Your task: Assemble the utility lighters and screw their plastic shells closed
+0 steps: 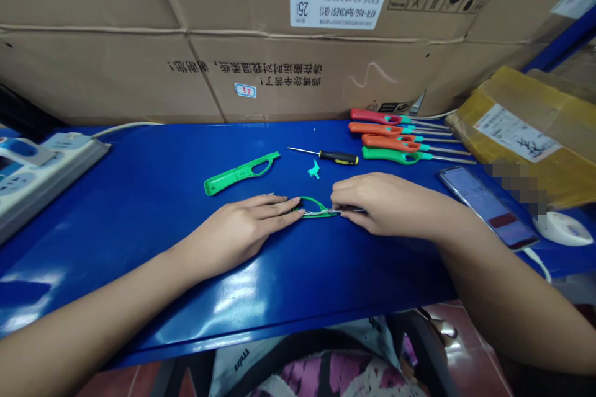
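My left hand lies over a green lighter casing half, its fingers holding it against the blue table and hiding most of it. A white wire runs inside the casing near the fingertips. My right hand is closed in a pinch on the thin metal lighter tube at the casing's right end. Beyond the hands lies the other green casing half, open side up. A small turquoise trigger sits near a black and yellow screwdriver.
Several lighters in red, orange and green lie in a row at the back right. A phone and a white mouse-shaped object are on the right, beside a yellow-taped parcel. A power strip stands left; a large cardboard box backs the table.
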`<state>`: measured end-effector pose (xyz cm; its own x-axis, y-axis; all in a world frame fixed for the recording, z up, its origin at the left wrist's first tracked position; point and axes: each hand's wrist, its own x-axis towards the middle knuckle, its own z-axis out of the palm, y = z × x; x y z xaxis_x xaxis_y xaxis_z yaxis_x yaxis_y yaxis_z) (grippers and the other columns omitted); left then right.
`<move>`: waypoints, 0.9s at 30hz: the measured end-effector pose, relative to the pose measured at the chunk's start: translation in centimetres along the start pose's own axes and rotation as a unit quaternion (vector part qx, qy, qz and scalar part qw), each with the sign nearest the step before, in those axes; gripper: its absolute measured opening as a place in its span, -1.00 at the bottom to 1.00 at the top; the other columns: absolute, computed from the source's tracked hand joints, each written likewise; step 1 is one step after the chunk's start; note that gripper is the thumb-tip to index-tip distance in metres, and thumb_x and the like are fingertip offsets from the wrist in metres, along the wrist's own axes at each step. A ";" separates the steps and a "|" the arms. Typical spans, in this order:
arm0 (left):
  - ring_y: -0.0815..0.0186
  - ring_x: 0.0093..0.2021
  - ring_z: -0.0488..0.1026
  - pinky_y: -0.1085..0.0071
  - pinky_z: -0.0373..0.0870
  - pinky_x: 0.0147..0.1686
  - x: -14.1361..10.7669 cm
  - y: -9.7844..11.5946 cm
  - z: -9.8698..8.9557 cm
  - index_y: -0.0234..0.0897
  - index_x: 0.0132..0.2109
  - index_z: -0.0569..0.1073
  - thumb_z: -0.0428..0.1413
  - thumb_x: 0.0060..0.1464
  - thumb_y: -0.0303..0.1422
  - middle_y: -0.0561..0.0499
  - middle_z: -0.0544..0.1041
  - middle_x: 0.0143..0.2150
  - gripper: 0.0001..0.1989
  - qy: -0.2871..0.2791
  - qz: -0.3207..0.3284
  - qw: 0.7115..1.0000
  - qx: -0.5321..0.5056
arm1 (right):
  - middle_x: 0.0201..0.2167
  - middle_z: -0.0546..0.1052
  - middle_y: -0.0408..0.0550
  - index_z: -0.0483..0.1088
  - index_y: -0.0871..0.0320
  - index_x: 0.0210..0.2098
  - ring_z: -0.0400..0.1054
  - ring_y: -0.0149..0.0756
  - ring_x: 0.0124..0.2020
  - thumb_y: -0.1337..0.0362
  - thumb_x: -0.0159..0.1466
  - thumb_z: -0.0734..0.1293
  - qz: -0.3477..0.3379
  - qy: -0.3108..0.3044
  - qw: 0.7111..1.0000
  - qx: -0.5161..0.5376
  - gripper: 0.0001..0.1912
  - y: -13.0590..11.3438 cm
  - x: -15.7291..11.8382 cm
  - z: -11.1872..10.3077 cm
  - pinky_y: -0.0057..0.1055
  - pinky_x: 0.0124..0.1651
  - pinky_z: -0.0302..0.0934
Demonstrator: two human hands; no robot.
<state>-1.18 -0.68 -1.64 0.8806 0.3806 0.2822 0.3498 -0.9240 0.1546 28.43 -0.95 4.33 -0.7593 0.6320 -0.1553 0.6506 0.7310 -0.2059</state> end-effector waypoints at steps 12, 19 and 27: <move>0.13 0.31 0.42 0.10 0.46 0.28 0.0 0.0 -0.1 -0.16 0.39 0.32 -0.03 0.35 -0.51 0.00 0.39 0.37 -0.48 -0.005 -0.005 1.000 0.002 | -0.26 0.54 -0.08 0.41 0.13 -0.28 0.39 -0.29 -0.27 0.42 0.32 0.27 0.016 0.012 0.999 0.029 -0.90 0.4 0.2 0.1 -0.39 -0.28 0.08; 0.13 0.30 0.44 0.10 0.46 0.28 0.0 0.0 -0.1 -0.16 0.40 0.31 -0.03 0.33 -0.53 -0.01 0.41 0.36 -0.45 0.005 -0.008 1.000 -0.007 | -0.18 0.55 -0.02 0.44 0.14 -0.15 0.41 -0.23 -0.19 0.43 0.35 0.25 0.019 0.033 0.997 0.070 -0.83 0.4 0.2 0.0 -0.36 -0.18 0.18; 0.14 0.28 0.46 0.12 0.49 0.25 0.0 -0.1 -0.1 -0.14 0.39 0.33 -0.03 0.34 -0.53 0.00 0.43 0.34 -0.46 0.012 -0.008 1.000 -0.009 | -0.19 0.50 -0.02 0.40 0.16 -0.16 0.38 -0.26 -0.20 0.38 0.43 0.20 0.010 0.030 0.991 0.128 -0.86 0.5 0.2 0.2 -0.35 -0.14 0.23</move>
<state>-1.26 -0.62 -1.54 0.8673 0.3955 0.3022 0.3569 -0.9174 0.1762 28.65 -0.50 3.99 -0.7393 0.6650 -0.1060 0.6340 0.6342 -0.4426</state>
